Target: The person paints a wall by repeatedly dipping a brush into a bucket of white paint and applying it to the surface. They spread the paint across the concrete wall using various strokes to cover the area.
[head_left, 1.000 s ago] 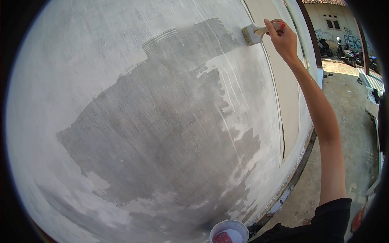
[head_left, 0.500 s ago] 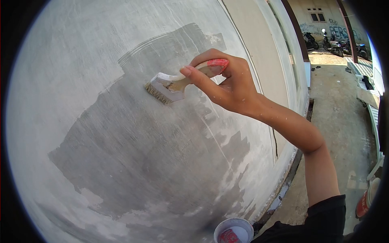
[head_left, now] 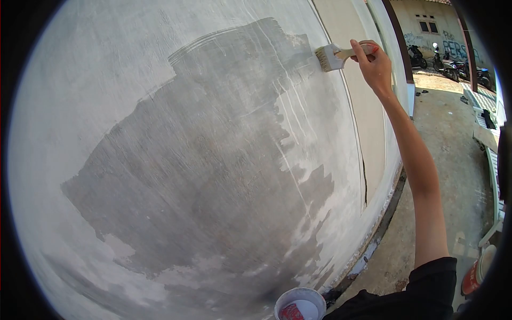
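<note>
My right hand (head_left: 375, 66) is closed around the handle of a wide paintbrush (head_left: 334, 57), its arm stretched up and to the right. The brush's pale bristles point left and lie at the wall surface, near the right edge of a dark wet-looking patch (head_left: 213, 154). The light grey wall (head_left: 96, 80) fills most of the view, and thin white drips run down the patch's right side. At the bottom, a bucket (head_left: 300, 295) holds white liquid with something red showing in it. My left hand is out of view.
A beige panel (head_left: 368, 117) with a cracked edge borders the wall on the right. Beyond it runs a concrete walkway (head_left: 448, 176), with parked motorbikes (head_left: 453, 66) at its far end. A red-and-white can (head_left: 476, 274) stands at lower right, below a white slatted bench (head_left: 493, 176).
My right hand has carried the brush up and to the right, from the middle of the dark patch to its upper right edge. The patch now extends further right there.
</note>
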Demonstrator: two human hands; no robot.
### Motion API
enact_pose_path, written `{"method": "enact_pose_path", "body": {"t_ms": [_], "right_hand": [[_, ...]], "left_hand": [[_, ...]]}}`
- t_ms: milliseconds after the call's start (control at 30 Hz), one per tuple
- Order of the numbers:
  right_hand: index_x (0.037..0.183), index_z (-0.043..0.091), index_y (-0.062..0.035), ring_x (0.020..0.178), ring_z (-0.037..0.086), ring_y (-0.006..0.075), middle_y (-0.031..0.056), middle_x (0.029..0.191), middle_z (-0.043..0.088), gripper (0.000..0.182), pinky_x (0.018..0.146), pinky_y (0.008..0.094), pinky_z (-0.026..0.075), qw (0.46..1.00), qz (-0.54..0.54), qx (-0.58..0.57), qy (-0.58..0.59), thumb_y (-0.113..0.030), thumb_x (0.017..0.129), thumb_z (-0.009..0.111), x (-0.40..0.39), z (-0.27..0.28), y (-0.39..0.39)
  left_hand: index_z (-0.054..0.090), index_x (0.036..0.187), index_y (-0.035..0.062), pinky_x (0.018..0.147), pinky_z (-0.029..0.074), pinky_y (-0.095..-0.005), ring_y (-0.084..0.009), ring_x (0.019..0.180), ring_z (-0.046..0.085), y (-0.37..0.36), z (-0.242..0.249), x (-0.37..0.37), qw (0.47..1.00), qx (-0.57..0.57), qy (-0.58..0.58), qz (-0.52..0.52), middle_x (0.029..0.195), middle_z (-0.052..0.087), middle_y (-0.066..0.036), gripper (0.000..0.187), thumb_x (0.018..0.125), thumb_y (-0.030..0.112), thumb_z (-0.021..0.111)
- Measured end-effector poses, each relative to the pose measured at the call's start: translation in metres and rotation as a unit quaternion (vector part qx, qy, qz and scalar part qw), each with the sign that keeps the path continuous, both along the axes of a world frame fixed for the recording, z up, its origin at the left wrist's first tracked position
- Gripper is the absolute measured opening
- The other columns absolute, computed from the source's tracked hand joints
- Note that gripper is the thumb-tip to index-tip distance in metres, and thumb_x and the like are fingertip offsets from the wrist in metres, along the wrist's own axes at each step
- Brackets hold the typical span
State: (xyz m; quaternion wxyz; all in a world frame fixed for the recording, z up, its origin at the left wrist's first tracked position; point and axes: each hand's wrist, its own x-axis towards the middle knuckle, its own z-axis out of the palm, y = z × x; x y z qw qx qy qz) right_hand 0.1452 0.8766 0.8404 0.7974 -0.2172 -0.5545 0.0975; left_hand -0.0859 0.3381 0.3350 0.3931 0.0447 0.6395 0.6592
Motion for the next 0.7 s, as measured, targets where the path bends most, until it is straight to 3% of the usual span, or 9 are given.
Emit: {"method": "enact_pose_path", "body": {"t_ms": [100, 233, 367, 467, 567, 700], "right_hand": [[0.09, 0.067, -0.0034, 0.074, 0.071, 0.0166, 0.0095, 0.081, 0.071, 0.026, 0.065, 0.026, 0.054, 0.993, -0.088, 0.027, -0.074, -0.029, 0.091, 0.068, -0.016, 0.003, -0.013], [0.081, 0.065, -0.0048, 0.059, 0.063, 0.0167, 0.0071, 0.073, 0.067, 0.018, 0.054, 0.0275, 0.051, 0.961, -0.122, 0.229, -0.101, -0.02, 0.088, 0.072, -0.053, -0.003, -0.077], [0.081, 0.067, -0.0049, 0.061, 0.064, 0.0156, 0.0056, 0.074, 0.068, 0.015, 0.054, 0.0256, 0.05, 0.952, 0.014, 0.282, -0.12, -0.017, 0.087, 0.073, -0.073, -0.024, -0.146], [0.086, 0.067, -0.0023, 0.067, 0.067, 0.0153, 0.0081, 0.08, 0.069, 0.017, 0.059, 0.0255, 0.054, 0.953, 0.168, 0.23, -0.103, -0.018, 0.089, 0.071, -0.072, -0.036, -0.156], [0.093, 0.065, 0.0009, 0.074, 0.069, 0.0165, 0.0112, 0.085, 0.069, 0.022, 0.066, 0.0273, 0.058, 0.949, 0.304, 0.069, -0.051, -0.021, 0.092, 0.068, -0.065, -0.046, -0.125], [0.101, 0.062, 0.007, 0.079, 0.07, 0.0205, 0.0145, 0.087, 0.068, 0.037, 0.074, 0.0296, 0.059, 0.97, 0.242, -0.015, 0.027, -0.029, 0.094, 0.066, -0.039, -0.065, -0.041]], "left_hand": [[0.044, 0.096, 0.0115, 0.062, 0.059, -0.0412, -0.0239, 0.076, 0.06, 0.002, -0.001, -0.003, 1.0, -0.001, -0.001, -0.006, 0.092, 0.053, -0.008, 0.026, 0.091, 0.018, 0.069], [0.044, 0.096, 0.0116, 0.062, 0.059, -0.0418, -0.0243, 0.076, 0.06, 0.004, -0.001, -0.006, 1.0, -0.001, 0.0, -0.009, 0.092, 0.053, -0.008, 0.026, 0.091, 0.017, 0.069], [0.044, 0.095, 0.0116, 0.062, 0.059, -0.0424, -0.0247, 0.076, 0.06, 0.009, -0.001, -0.007, 1.0, -0.003, -0.002, -0.016, 0.092, 0.053, -0.008, 0.026, 0.091, 0.017, 0.069], [0.044, 0.095, 0.0116, 0.063, 0.059, -0.0429, -0.025, 0.077, 0.06, 0.007, 0.0, -0.008, 1.0, -0.005, 0.0, -0.019, 0.092, 0.053, -0.008, 0.026, 0.091, 0.017, 0.069], [0.043, 0.095, 0.0116, 0.063, 0.06, -0.0433, -0.0253, 0.077, 0.06, 0.004, -0.002, -0.009, 1.0, -0.005, -0.001, -0.014, 0.093, 0.052, -0.008, 0.026, 0.09, 0.017, 0.069], [0.043, 0.095, 0.0116, 0.063, 0.06, -0.0439, -0.0257, 0.077, 0.06, -0.003, -0.005, -0.005, 1.0, -0.004, -0.007, -0.001, 0.093, 0.052, -0.008, 0.026, 0.09, 0.016, 0.069]]}}
